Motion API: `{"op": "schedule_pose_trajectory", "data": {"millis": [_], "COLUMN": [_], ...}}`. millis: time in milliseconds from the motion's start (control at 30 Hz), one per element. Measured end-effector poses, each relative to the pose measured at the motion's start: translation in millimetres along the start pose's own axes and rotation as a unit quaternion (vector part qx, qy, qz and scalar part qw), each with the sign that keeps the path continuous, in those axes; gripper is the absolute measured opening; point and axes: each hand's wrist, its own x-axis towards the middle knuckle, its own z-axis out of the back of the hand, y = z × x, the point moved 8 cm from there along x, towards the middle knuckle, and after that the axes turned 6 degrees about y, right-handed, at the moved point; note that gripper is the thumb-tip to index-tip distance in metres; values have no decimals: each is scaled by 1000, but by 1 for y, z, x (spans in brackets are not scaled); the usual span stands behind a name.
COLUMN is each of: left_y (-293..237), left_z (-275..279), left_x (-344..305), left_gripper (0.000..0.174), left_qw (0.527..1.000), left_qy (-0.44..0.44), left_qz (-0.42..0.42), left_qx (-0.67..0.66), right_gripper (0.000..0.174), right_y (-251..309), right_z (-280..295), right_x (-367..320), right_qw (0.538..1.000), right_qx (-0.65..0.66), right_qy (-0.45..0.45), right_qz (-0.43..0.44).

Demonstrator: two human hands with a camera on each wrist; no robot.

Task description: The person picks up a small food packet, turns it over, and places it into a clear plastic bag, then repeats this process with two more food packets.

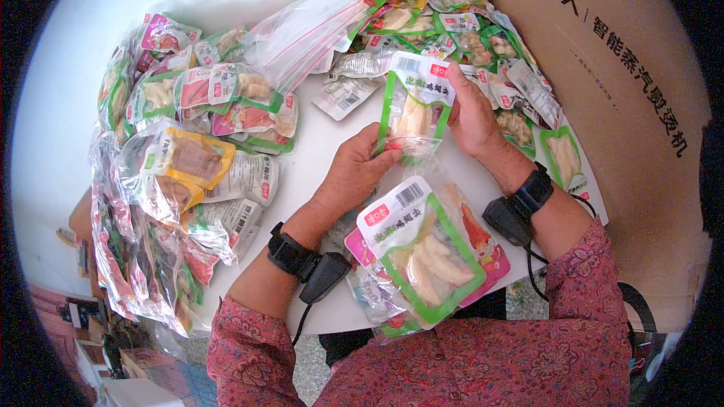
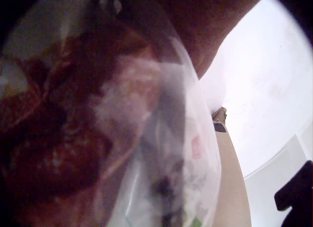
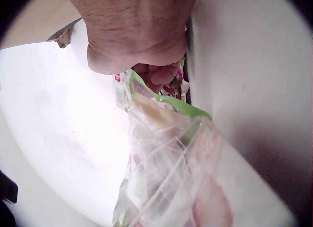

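In the head view, a green-edged packet of chicken wing tips stands upright, its lower end at the mouth of a clear plastic bag. My right hand holds this packet by its right edge, fingers curled behind it. Thumb in front, my left hand pinches the bag's mouth beside the packet's lower left corner. Inside the bag, a similar green-edged packet faces up, with pink and red packets partly hidden behind it. The right wrist view shows the crinkled bag below the curled right fingers.
Several snack packets are heaped at the left, some inside clear bags. More packets pile up at the back right. Flat zip bags lie between the heaps on the white table. A large cardboard box stands along the right.
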Motion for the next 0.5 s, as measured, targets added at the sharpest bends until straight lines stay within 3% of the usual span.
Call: {"op": "schedule_pose_trajectory", "data": {"millis": [500], "left_y": [0], "left_z": [0], "left_x": [0], "left_gripper": [26], "left_qw": [1000], "left_qy": [-2], "left_qz": [-5], "left_qx": [-5], "right_gripper": [50], "right_y": [-4], "right_z": [8], "right_x": [2], "right_qw": [999], "right_qx": [-34], "right_qy": [-22], "right_qz": [9]}}
